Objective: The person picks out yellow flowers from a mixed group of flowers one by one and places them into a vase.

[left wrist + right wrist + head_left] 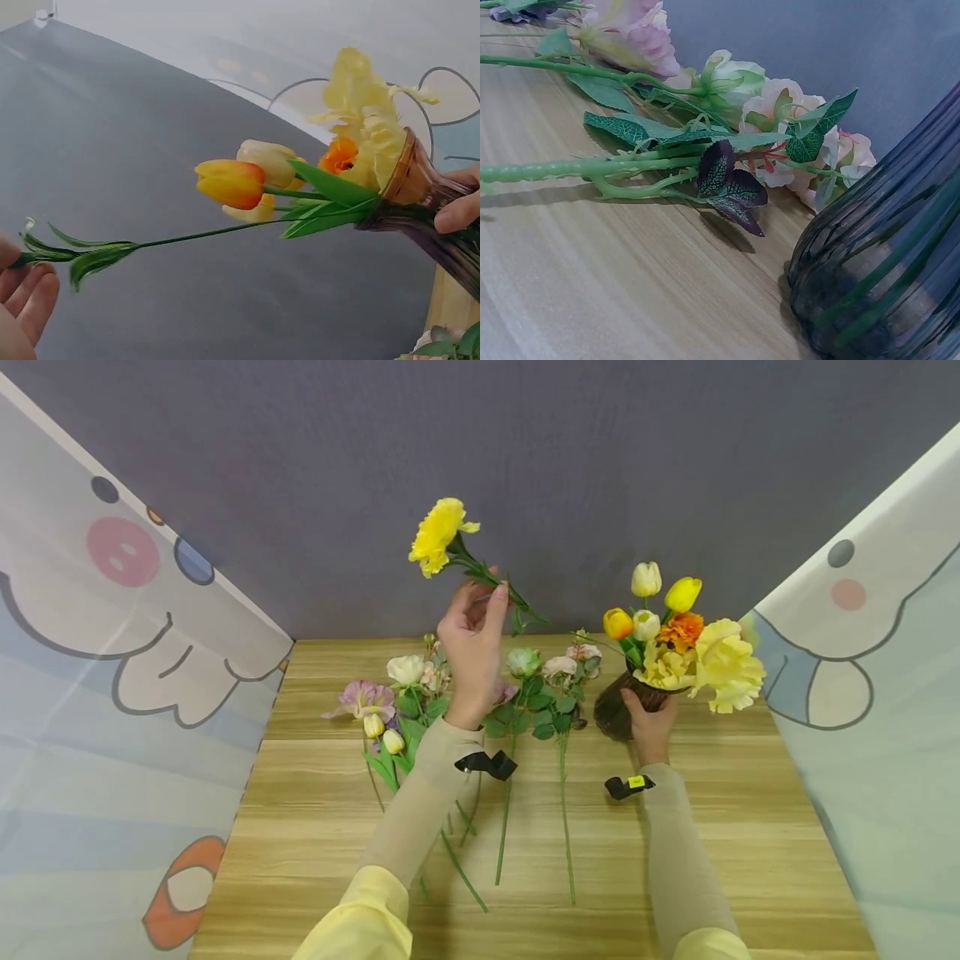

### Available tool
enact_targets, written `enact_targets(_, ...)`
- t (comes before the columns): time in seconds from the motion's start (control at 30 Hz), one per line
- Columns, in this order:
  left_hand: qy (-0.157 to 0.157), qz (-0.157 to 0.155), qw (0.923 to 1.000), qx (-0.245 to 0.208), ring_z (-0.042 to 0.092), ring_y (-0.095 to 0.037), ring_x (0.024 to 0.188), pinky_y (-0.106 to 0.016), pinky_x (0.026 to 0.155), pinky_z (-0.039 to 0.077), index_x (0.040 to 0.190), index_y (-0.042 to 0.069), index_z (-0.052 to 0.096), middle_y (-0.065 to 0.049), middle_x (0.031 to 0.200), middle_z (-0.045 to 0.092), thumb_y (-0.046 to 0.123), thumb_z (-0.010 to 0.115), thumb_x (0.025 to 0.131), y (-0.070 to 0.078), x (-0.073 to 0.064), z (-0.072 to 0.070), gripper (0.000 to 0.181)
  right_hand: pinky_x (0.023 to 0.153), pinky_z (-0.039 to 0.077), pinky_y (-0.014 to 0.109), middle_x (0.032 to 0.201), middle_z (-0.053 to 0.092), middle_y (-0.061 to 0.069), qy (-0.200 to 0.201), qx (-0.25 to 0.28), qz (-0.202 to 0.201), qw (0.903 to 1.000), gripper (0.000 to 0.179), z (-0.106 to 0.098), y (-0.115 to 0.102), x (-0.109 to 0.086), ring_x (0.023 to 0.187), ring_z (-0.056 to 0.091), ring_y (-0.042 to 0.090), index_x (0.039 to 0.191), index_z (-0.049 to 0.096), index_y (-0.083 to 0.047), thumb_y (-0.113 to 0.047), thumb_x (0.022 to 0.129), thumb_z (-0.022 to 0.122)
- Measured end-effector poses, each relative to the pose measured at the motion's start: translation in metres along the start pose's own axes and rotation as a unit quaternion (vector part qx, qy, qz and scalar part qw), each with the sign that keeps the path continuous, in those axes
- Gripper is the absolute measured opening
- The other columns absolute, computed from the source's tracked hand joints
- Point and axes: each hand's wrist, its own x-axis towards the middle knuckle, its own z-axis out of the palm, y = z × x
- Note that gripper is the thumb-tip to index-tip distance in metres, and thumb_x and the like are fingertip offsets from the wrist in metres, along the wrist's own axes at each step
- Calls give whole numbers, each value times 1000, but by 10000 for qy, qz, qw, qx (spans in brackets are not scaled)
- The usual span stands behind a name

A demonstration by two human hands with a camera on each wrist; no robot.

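Note:
A yellow carnation [441, 535] is pinched by its green stem between the thumb and fingers of my left hand [476, 643], raised above the table. In the left wrist view its thin stem [187, 238] runs from the left hand across to the mouth of the glass vase [416, 196]. My right hand [651, 727] grips the dark ribbed vase [615, 714] near its neck. The vase bears white, yellow and orange tulips [618, 623], an orange bloom [681, 632] and large pale yellow flowers [727, 664]. Stems show through its glass wall [885, 300] in the right wrist view.
Loose flowers lie on the wooden table [690, 877] left of the vase: a pink-purple bloom [365, 700], white tulips [392, 742], a green-white rose [523, 662] and pale pink roses [559, 667]. A grey wall [337, 485] stands behind, with cartoon-printed panels [75, 760] at both sides.

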Motion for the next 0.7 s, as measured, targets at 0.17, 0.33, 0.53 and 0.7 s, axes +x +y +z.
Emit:
enact_targets(0.17, -464, -307, 9982, 208, 72, -33, 93, -39, 88, 61, 118, -14, 67, -28, 120, 68, 2, 63, 102, -3, -5, 9, 23, 107, 42, 23, 131, 61, -5, 9, 5, -97, 10000, 65, 0, -2, 0, 126, 54, 12, 143, 54, -10, -2, 85, 81)
enact_targets(0.33, -974, -461, 9920, 660, 72, -43, 92, -31, 83, 61, 117, -10, 69, -27, 108, 71, 5, 64, 102, -19, -18, 22, 22, 107, 42, 24, 129, 62, -5, 51, -190, -135, 9997, 61, 1, -3, -1, 124, 56, 12, 141, 56, -11, -4, 85, 81)
enact_targets(0.53, -1481, -939, 9777, 1157, 74, -29, 90, -22, 79, 59, 118, -5, 71, -21, 103, 74, 9, 65, 103, -45, -37, 38, 22, 109, 42, 26, 132, 62, -3, 53, -229, -118, 9997, 63, 2, -4, -2, 127, 54, 13, 143, 55, -11, -5, 86, 81)
enact_targets(0.7, -1536, -1701, 9676, 1059, 73, -36, 89, -16, 64, 52, 120, -5, 69, -22, 101, 73, 11, 68, 102, -65, -54, 53, 25, 111, 41, 27, 134, 61, -3, -2, -235, -164, 9996, 65, 0, -1, -1, 128, 54, 15, 145, 54, -10, -4, 86, 81)
